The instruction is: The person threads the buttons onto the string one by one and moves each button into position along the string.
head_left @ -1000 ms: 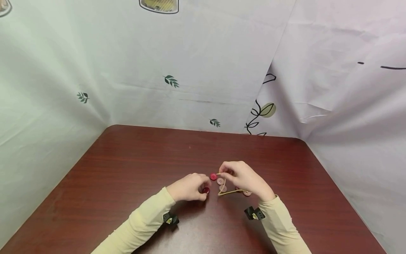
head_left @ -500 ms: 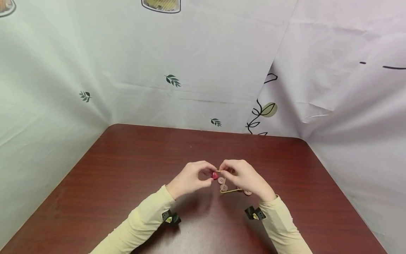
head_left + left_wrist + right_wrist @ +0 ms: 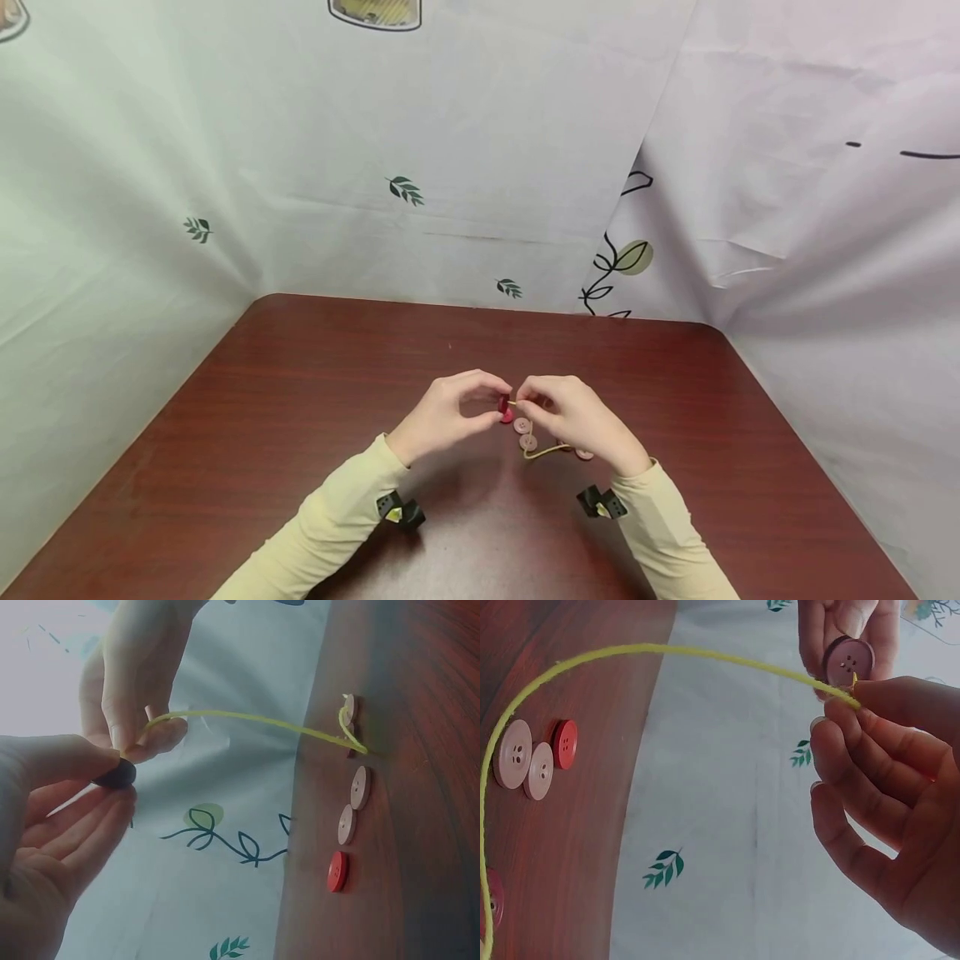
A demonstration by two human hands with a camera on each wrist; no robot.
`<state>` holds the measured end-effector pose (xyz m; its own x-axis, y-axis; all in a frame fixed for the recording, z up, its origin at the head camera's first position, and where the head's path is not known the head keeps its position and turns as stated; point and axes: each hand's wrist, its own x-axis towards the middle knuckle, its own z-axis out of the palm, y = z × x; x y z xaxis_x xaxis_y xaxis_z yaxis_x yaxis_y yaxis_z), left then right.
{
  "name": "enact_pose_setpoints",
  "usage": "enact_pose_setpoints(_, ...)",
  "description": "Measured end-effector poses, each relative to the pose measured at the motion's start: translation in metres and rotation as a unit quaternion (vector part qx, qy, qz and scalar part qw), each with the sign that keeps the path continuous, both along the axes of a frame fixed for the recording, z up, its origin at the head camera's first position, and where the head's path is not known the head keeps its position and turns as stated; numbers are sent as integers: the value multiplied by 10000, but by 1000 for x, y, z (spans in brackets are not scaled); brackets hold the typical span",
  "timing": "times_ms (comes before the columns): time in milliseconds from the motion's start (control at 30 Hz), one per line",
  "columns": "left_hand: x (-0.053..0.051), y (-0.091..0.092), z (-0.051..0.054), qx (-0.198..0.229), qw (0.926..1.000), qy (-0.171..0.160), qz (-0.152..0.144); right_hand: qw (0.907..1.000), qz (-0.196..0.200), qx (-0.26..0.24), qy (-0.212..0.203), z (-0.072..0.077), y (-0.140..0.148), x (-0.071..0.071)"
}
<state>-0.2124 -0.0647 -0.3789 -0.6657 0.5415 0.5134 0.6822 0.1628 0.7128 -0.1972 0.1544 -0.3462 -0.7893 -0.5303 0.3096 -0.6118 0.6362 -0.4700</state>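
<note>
My left hand (image 3: 442,415) pinches a dark red button (image 3: 503,403) on edge between thumb and fingers, above the table. Facing it, my right hand (image 3: 581,417) pinches a yellow cord (image 3: 705,655) near its end; the tip points at the face of the held button (image 3: 848,662), which shows several holes. Whether the tip is in a hole I cannot tell. From the right fingers the cord arcs down to buttons on the table. A bright red button (image 3: 338,871) and two pale pink buttons (image 3: 361,787) (image 3: 346,824) lie in a row there.
Beyond the row, by the cord's lower part, lie a pale button (image 3: 584,454) and a darker one (image 3: 564,446), partly under my right hand. The brown table (image 3: 337,358) is bordered by white patterned cloth (image 3: 450,125) behind and at both sides.
My left hand has lifted the dark red button off the table and moved it up and right to the cord's tip. My right hand has stayed nearly in place, still pinching the cord.
</note>
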Motion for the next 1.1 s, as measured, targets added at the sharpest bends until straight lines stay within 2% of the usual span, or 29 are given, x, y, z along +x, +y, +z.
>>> enact_pose_setpoints(200, -1, -1, 1, 211, 9996, 11, -193, 9999, -65, -113, 91, 0, -2, 2)
enact_pose_setpoints(400, -1, -1, 3, 244, 9993, -31, -284, 9997, -35, -149, 191, -1, -7, 3)
enact_pose_setpoints(667, -1, -1, 3, 305, 9990, -58, -333, 9992, -327, -30, 221, 2, -5, 5)
enact_pose_setpoints(1100, -1, 0, 1, 326, 9985, 120, -413, 9998, -109, -168, -23, 1, -5, 5)
